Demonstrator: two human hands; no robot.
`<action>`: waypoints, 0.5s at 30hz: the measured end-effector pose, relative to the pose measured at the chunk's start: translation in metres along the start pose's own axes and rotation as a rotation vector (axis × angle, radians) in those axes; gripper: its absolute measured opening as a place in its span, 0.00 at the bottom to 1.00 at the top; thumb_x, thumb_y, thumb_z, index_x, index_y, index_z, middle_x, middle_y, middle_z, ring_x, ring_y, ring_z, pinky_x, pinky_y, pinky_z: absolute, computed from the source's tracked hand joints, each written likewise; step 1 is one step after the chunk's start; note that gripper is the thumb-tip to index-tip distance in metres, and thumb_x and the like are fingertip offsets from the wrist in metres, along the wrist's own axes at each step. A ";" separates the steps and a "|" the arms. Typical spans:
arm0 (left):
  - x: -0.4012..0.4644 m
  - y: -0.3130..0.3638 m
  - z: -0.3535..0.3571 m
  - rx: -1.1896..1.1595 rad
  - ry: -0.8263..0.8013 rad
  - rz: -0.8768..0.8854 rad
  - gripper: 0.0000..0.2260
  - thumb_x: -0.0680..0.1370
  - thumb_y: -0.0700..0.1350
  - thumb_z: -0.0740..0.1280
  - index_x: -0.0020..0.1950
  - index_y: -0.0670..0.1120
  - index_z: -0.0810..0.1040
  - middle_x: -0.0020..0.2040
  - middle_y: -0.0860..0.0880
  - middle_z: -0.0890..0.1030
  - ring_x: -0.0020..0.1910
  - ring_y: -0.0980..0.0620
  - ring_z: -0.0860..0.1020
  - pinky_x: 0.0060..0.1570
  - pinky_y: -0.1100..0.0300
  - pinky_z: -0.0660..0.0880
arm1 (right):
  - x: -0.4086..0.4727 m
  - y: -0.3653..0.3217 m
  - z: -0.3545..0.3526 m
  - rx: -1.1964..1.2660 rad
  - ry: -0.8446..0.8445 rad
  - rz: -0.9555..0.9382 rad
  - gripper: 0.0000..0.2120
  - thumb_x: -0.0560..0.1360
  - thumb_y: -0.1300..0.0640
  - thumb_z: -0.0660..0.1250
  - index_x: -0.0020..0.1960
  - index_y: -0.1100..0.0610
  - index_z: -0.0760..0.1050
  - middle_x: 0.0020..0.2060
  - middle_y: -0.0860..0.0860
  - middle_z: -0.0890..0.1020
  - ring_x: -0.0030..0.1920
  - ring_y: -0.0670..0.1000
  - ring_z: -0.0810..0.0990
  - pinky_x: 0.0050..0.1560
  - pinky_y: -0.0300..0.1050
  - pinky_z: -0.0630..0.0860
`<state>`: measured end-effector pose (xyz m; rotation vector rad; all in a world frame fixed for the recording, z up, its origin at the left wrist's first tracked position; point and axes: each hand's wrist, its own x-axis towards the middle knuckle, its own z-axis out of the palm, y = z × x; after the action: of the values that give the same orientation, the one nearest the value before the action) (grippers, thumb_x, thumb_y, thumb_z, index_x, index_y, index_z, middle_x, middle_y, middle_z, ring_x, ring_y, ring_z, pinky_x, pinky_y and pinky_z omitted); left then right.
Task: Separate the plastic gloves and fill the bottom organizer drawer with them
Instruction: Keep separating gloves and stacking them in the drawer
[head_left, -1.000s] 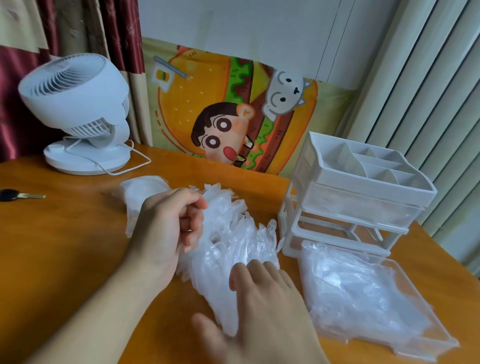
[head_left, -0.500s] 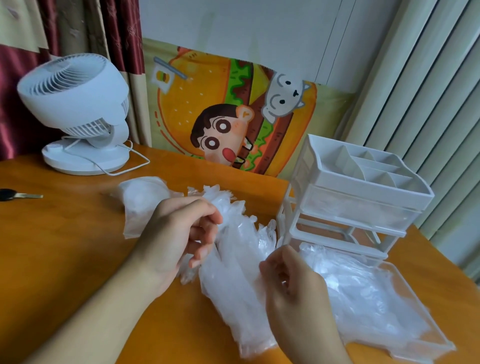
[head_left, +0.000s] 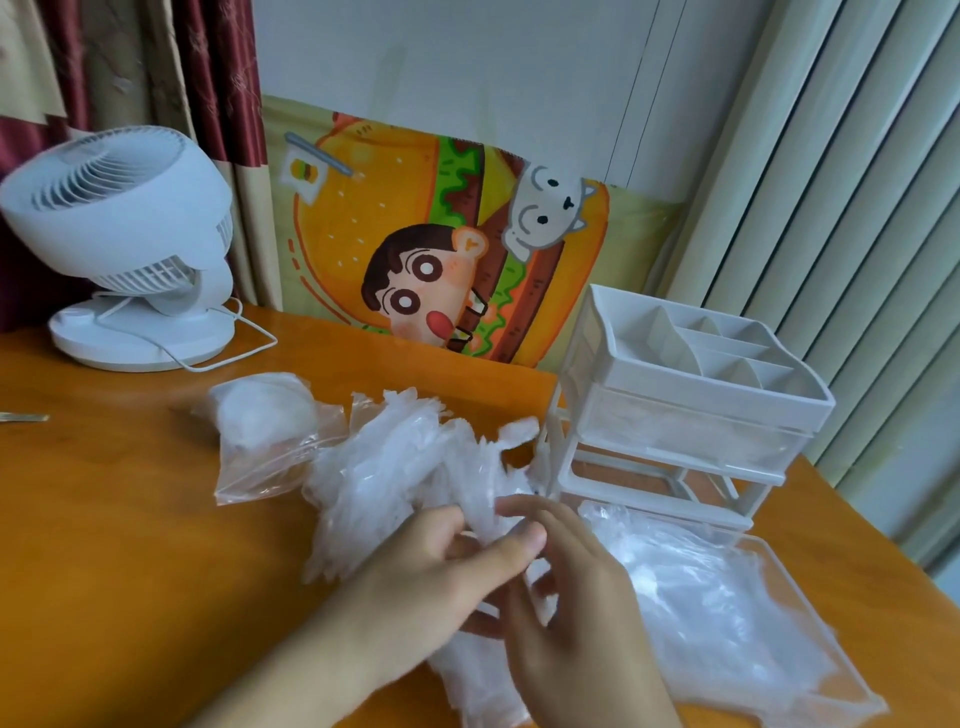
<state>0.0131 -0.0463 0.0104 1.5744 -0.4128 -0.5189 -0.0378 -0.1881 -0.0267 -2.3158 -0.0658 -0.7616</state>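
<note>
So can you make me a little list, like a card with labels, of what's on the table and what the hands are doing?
table: orange wooden top
glove pile: bunch of clear plastic gloves in the middle
left hand: pinching a glove from the pile
right hand: gripping the same bunch
drawer: clear drawer pulled out, lying on the table, gloves already in it
organizer: white, bottom slot empty
bag: clear zip bag beside the pile
fan: white, back left

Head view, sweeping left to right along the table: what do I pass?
White round desk fan → clear zip bag → loose heap of clear plastic gloves → white plastic drawer organizer, its pulled-out clear bottom drawer of gloves in front.
</note>
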 end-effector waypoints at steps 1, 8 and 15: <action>0.000 -0.001 0.004 -0.013 0.068 0.000 0.22 0.77 0.60 0.71 0.53 0.41 0.81 0.42 0.48 0.88 0.45 0.53 0.87 0.47 0.58 0.84 | -0.001 -0.001 0.001 -0.023 -0.032 -0.033 0.12 0.77 0.56 0.66 0.57 0.42 0.80 0.62 0.35 0.79 0.50 0.43 0.83 0.44 0.32 0.76; 0.010 -0.015 0.006 -0.178 0.315 0.032 0.14 0.82 0.52 0.68 0.43 0.45 0.84 0.35 0.44 0.85 0.38 0.47 0.87 0.39 0.50 0.84 | -0.002 -0.005 0.010 -0.221 0.037 -0.211 0.03 0.78 0.52 0.64 0.47 0.45 0.72 0.69 0.33 0.74 0.55 0.41 0.81 0.40 0.44 0.82; 0.013 -0.013 -0.008 -0.201 0.433 0.190 0.19 0.79 0.64 0.68 0.44 0.49 0.83 0.39 0.43 0.85 0.44 0.42 0.86 0.51 0.38 0.82 | 0.002 -0.011 -0.003 0.135 0.202 -0.024 0.12 0.74 0.42 0.67 0.54 0.46 0.76 0.65 0.42 0.78 0.57 0.49 0.80 0.51 0.36 0.75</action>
<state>0.0281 -0.0462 -0.0032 1.3878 -0.1704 -0.0633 -0.0407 -0.1825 -0.0173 -2.1043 -0.0530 -0.9691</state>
